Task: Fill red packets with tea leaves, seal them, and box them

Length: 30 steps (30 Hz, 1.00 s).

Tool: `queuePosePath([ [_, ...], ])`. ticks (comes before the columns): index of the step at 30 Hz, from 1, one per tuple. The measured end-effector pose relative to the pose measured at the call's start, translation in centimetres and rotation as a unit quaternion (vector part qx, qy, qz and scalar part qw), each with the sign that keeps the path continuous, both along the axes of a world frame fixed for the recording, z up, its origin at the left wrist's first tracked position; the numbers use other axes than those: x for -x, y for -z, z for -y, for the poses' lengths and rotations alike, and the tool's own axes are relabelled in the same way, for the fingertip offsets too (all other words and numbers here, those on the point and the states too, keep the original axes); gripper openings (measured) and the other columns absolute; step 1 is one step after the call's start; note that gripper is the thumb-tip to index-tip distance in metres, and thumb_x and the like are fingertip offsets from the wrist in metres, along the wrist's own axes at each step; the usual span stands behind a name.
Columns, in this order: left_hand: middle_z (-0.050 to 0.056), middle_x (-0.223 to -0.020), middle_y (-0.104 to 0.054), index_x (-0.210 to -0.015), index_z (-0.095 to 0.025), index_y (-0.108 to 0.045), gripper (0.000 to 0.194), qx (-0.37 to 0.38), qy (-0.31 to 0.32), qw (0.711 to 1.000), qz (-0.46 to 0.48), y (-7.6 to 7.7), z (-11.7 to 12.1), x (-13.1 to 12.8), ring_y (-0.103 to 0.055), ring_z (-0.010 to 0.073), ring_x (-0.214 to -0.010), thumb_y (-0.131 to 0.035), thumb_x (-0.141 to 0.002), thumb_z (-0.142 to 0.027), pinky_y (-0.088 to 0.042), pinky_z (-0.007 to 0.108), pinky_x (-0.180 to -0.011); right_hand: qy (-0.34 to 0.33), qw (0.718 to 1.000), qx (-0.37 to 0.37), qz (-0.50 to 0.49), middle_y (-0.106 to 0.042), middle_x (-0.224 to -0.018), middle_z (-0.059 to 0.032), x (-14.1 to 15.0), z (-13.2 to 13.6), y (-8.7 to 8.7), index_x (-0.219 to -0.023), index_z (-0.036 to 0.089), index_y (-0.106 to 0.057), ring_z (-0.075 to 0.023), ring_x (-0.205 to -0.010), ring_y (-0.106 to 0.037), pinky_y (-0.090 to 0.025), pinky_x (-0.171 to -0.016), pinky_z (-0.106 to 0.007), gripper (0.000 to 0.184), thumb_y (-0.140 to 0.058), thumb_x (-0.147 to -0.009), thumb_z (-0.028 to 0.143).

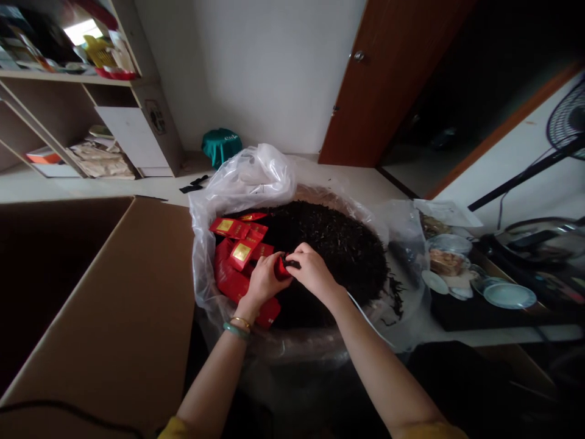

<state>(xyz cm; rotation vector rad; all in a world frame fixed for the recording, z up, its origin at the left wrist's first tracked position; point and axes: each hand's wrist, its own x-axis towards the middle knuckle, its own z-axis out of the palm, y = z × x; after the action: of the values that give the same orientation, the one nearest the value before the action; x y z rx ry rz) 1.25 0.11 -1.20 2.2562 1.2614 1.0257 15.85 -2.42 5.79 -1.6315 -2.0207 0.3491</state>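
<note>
A big heap of dark loose tea leaves point(338, 244) fills a clear plastic bag point(256, 177) in front of me. Several small red packets with gold labels point(237, 244) lie on the left side of the heap. My left hand point(264, 277) is closed around one small red packet point(280, 267), held over the leaves. My right hand point(311, 268) pinches a tuft of dark leaves at the packet's mouth. A green bangle and a gold one sit on my left wrist.
An open cardboard box point(114, 305) stands at my left. A low table at the right carries small dishes point(509, 296) and bowls. A wooden shelf unit point(91, 122) lines the far left wall, a brown door point(388, 79) stands behind, a fan point(567, 122) at far right.
</note>
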Motion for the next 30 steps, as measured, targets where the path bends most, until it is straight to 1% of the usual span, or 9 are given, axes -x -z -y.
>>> queuePosePath([
  [5, 0.007, -0.094, -0.063, -0.1, -0.018, -0.056, 0.043, -0.011, -0.008, 1.0, -0.005, 0.3, -0.4, 0.0, -0.059, 0.0256, -0.089, -0.075, -0.063, -0.026, -0.051, 0.04, -0.08, -0.016, 1.0, -0.016, 0.004, -0.063, -0.093, -0.0055, 1.3, -0.3, -0.4, -0.095, 0.021, -0.068, -0.0199, -0.091, -0.058, -0.047, -0.085, -0.033, 0.025, -0.063, -0.076, 0.007],
  [11, 0.009, -0.111, -0.056, -0.103, -0.018, -0.055, 0.043, 0.01, -0.018, 0.998, 0.056, 0.1, -0.4, 0.1, -0.057, 0.0231, -0.1, -0.075, -0.065, -0.022, -0.05, 0.037, -0.086, -0.016, 1.0, 0.01, -0.009, -0.069, -0.089, -0.0057, 0.8, 0.4, 0.1, -0.099, 0.021, -0.063, -0.0198, -0.093, -0.058, -0.046, -0.085, -0.032, 0.021, -0.051, -0.086, 0.011],
  [14, 0.007, -0.102, -0.059, -0.098, -0.018, -0.056, 0.038, 0.023, -0.03, 0.999, 0.037, 0.0, -0.4, 0.1, -0.058, 0.0227, -0.094, -0.074, -0.065, -0.02, -0.051, 0.037, -0.082, -0.019, 1.0, 0.017, 0.002, -0.07, -0.091, -0.0082, 0.7, 0.9, 0.3, -0.103, 0.019, -0.062, -0.0223, -0.099, -0.056, -0.044, -0.086, -0.034, 0.018, -0.055, -0.086, 0.018],
  [16, 0.005, -0.093, -0.062, -0.096, -0.019, -0.056, 0.035, 0.034, -0.046, 0.998, 0.015, 0.1, -0.4, 0.1, -0.058, 0.023, -0.087, -0.073, -0.065, -0.019, -0.051, 0.037, -0.077, 0.014, 1.0, 0.004, 0.002, -0.07, -0.091, -0.0091, 0.8, 1.1, 0.6, -0.105, 0.018, -0.061, -0.0239, -0.098, -0.057, -0.044, -0.086, -0.036, 0.022, -0.062, -0.084, 0.024],
  [19, 0.004, -0.086, -0.063, -0.096, -0.02, -0.056, 0.036, 0.044, -0.073, 0.996, 0.0, 0.2, -0.4, 0.2, -0.057, 0.0244, -0.083, -0.074, -0.064, -0.02, -0.05, 0.036, -0.07, 0.058, 0.998, -0.014, 0.034, -0.07, -0.087, -0.0095, 1.0, 1.2, 1.3, -0.094, 0.02, -0.065, -0.0264, -0.099, -0.056, -0.042, -0.085, -0.038, 0.018, -0.066, -0.081, 0.031],
  [21, 0.005, -0.086, -0.063, -0.097, -0.021, -0.056, 0.039, 0.04, -0.077, 0.996, 0.003, 0.3, -0.4, 0.2, -0.057, 0.0257, -0.086, -0.076, -0.063, -0.022, -0.051, 0.037, -0.07, 0.055, 0.997, -0.003, 0.063, -0.069, -0.085, -0.0087, 1.0, 1.1, 1.7, -0.082, 0.022, -0.065, -0.0258, -0.099, -0.056, -0.042, -0.083, -0.036, 0.009, -0.063, -0.083, 0.031],
  [24, 0.006, -0.091, -0.064, -0.098, -0.021, -0.056, 0.045, 0.02, -0.064, 0.998, -0.005, 0.3, -0.4, 0.0, -0.057, 0.0272, -0.091, -0.079, -0.061, -0.03, -0.051, 0.039, -0.076, 0.047, 0.997, 0.017, 0.058, -0.068, -0.08, -0.0071, 0.5, 0.7, 1.8, -0.075, 0.022, -0.063, -0.022, -0.086, -0.06, -0.041, -0.077, -0.031, 0.018, -0.053, -0.089, 0.027],
  [27, 0.008, -0.096, -0.065, -0.101, -0.02, -0.054, 0.052, 0.014, -0.052, 0.998, -0.033, 0.2, -0.4, -0.1, -0.059, 0.0278, -0.09, -0.08, -0.06, -0.039, -0.05, 0.041, -0.078, 0.037, 0.999, 0.02, -0.004, -0.065, -0.07, -0.0042, -0.2, 0.2, 1.5, -0.073, 0.021, -0.06, -0.0179, -0.068, -0.058, -0.038, -0.067, -0.026, 0.026, -0.044, -0.092, 0.028],
  [30, 0.007, -0.097, -0.065, -0.103, -0.019, -0.052, 0.053, 0.016, -0.031, 0.999, -0.033, 0.3, -0.4, -0.2, -0.062, 0.0269, -0.089, -0.08, -0.062, -0.037, -0.051, 0.041, -0.078, 0.015, 0.996, 0.039, -0.077, -0.058, -0.06, 0.0004, -0.8, 0.0, 1.3, -0.067, 0.021, -0.056, -0.0139, -0.057, -0.052, -0.035, -0.058, -0.023, 0.031, -0.041, -0.092, 0.033],
])
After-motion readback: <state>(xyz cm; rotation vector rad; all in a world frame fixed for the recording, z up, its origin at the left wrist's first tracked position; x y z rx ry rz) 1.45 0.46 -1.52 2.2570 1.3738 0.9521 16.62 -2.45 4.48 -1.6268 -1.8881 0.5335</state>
